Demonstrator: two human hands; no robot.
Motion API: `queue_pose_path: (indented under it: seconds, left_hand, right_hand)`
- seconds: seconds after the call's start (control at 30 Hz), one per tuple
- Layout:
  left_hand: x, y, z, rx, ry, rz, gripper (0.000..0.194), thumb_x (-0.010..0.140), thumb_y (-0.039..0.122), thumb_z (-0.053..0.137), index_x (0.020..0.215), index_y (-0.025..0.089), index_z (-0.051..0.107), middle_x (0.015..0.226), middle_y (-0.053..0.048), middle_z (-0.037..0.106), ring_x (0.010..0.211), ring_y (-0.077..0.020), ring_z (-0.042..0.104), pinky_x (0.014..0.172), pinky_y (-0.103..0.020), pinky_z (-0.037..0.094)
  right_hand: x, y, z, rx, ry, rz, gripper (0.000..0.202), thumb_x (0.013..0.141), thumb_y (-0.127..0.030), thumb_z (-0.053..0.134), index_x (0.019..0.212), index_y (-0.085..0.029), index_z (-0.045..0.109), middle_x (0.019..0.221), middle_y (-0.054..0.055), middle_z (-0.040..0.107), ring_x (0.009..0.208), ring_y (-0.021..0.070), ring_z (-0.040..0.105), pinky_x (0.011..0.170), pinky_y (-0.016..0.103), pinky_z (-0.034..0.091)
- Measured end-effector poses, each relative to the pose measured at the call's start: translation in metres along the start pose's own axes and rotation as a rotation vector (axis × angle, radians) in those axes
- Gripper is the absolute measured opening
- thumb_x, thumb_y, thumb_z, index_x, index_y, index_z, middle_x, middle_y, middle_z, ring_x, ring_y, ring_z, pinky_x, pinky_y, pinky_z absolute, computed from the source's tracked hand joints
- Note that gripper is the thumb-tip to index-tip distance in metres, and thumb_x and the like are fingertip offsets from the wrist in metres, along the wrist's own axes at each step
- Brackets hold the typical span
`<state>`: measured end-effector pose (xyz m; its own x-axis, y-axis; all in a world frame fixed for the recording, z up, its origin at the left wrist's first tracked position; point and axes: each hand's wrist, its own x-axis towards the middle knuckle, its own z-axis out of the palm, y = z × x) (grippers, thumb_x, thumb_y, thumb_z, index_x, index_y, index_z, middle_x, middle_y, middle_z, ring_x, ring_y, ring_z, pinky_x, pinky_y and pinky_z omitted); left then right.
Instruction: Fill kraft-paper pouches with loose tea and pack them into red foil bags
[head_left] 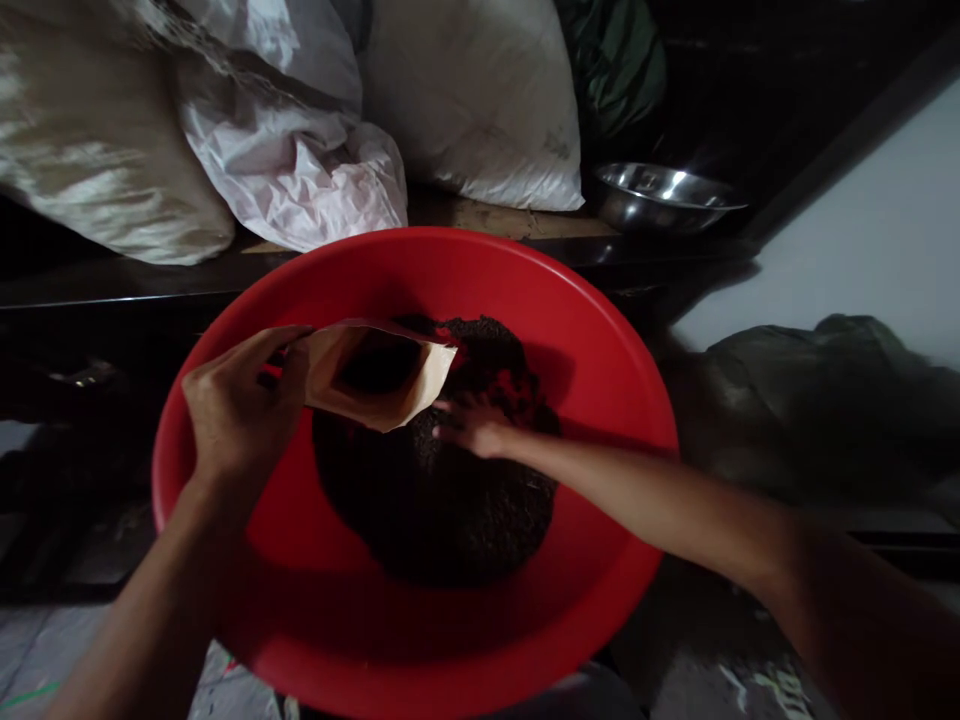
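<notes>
Across the middle of the frame sits a big red basin (480, 270), its floor covered by a heap of dark, crumbly flakes (450, 520). Just left of centre, above the heap, is a paper bag (375, 405), brown to cream inside, its mouth gaping toward the camera. The left hand (244, 395) pinches the bag's left edge between thumb and fingers; the rest of the rim goes unsupported. The right hand (476, 425) is at the heap, just right of the bag, fingers spread and somewhat blurred; whether any flakes lie under its palm I cannot tell. The bag's inside is too dark to show how full it is.

The bag looks light and fairly stiff, with walls that should keep their shape yet crease or fold if squeezed hard. A hold at the edge suits it while light; with more weight inside, a palm beneath the base would probably be safer, as the rim could tear or tip. The flakes look dry, light and loose, likely to slip between spread fingers, so a cupped hand should take them better than a pinch.

At the top of the frame stand a pale sack (472, 100) and a crumpled white bag (300, 160); a metal bowl (664, 195) rests at upper right.
</notes>
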<state>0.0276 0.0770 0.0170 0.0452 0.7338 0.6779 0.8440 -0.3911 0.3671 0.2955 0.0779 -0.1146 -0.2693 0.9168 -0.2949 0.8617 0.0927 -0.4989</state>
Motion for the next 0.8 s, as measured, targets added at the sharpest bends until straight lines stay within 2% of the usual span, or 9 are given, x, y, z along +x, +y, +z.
queue_pose_path:
  seconds: [0.07,0.13,0.2,0.27,0.4,0.5,0.6,0.7,0.8]
  left_hand:
    - [-0.002,-0.001,0.003,-0.012,0.015,-0.043,0.034,0.095,0.025,0.062,0.126,0.014,0.067,0.102,-0.005,0.079,0.078,-0.0146,0.073,0.067,-0.022,0.051]
    - [-0.004,-0.003,0.007,-0.011,0.032,-0.052,0.036,0.093,0.022,0.063,0.127,0.012,0.06,0.098,-0.006,0.078,0.077,-0.0145,0.073,0.063,-0.021,0.048]
    - [-0.005,-0.004,0.01,0.005,0.025,0.041,0.019,0.093,0.016,0.058,0.111,0.013,0.066,0.09,-0.004,0.077,0.074,-0.0135,0.071,0.062,-0.021,0.047]
    - [-0.005,-0.002,0.012,-0.014,0.012,0.168,0.02,0.095,0.012,0.052,0.092,0.015,0.071,0.086,-0.004,0.076,0.075,-0.0131,0.071,0.066,-0.021,0.049]
    - [-0.006,0.004,0.012,-0.116,0.007,0.206,0.024,0.096,0.015,0.054,0.098,0.018,0.078,0.099,-0.003,0.08,0.087,-0.0153,0.077,0.075,-0.021,0.056]
    - [-0.008,0.007,0.011,-0.13,-0.044,0.182,0.03,0.092,0.02,0.059,0.116,0.02,0.077,0.118,-0.005,0.079,0.107,-0.0209,0.077,0.094,-0.028,0.06]
    - [-0.01,0.004,0.01,-0.125,-0.133,0.171,0.051,0.086,0.019,0.06,0.136,0.022,0.069,0.133,-0.006,0.073,0.119,-0.0241,0.073,0.105,-0.033,0.058]
    - [-0.009,-0.001,0.009,-0.144,-0.239,0.16,0.067,0.078,0.018,0.06,0.144,0.022,0.064,0.134,-0.005,0.072,0.112,-0.0239,0.075,0.1,-0.032,0.06]
    - [-0.008,-0.001,0.009,-0.128,-0.263,0.158,0.075,0.073,0.021,0.06,0.148,0.019,0.06,0.13,-0.007,0.074,0.102,-0.0233,0.078,0.091,-0.031,0.063]
  right_hand:
    - [-0.013,-0.016,0.023,-0.073,-0.079,-0.119,0.082,0.086,-0.077,0.065,0.157,-0.042,0.045,0.166,0.013,0.034,0.149,0.0518,0.034,0.111,0.067,0.041]
    - [-0.025,-0.03,0.035,-0.125,-0.103,-0.198,0.089,0.082,-0.074,0.072,0.159,-0.04,0.043,0.162,0.017,0.036,0.146,0.0511,0.038,0.11,0.065,0.043]
    - [-0.032,-0.038,0.039,-0.109,-0.076,-0.207,0.084,0.08,-0.062,0.08,0.154,-0.038,0.05,0.154,0.017,0.043,0.135,0.0438,0.052,0.107,0.057,0.048]
    - [-0.036,-0.042,0.038,-0.075,-0.066,-0.209,0.075,0.079,-0.052,0.084,0.147,-0.036,0.059,0.151,0.016,0.046,0.124,0.037,0.062,0.104,0.05,0.052]
    - [-0.042,-0.05,0.026,-0.078,-0.125,-0.328,0.058,0.077,-0.044,0.085,0.132,-0.033,0.071,0.141,0.013,0.056,0.114,0.0339,0.069,0.099,0.046,0.056]
    - [-0.055,-0.067,0.006,-0.07,-0.117,-0.445,0.057,0.075,-0.045,0.086,0.129,-0.033,0.073,0.136,0.013,0.06,0.111,0.0332,0.069,0.095,0.046,0.058]
    - [-0.07,-0.089,-0.029,0.068,0.049,-0.581,0.056,0.077,-0.043,0.086,0.129,-0.029,0.073,0.131,0.011,0.061,0.11,0.0265,0.068,0.099,0.041,0.056]
    - [-0.068,-0.106,-0.073,0.198,0.321,-0.699,0.048,0.082,-0.036,0.082,0.127,-0.026,0.071,0.129,0.007,0.059,0.115,0.0215,0.064,0.105,0.037,0.051]
    - [-0.045,-0.112,-0.109,0.141,0.516,-0.65,0.048,0.086,-0.028,0.077,0.131,-0.022,0.065,0.13,0.006,0.058,0.122,0.0226,0.059,0.112,0.042,0.045]
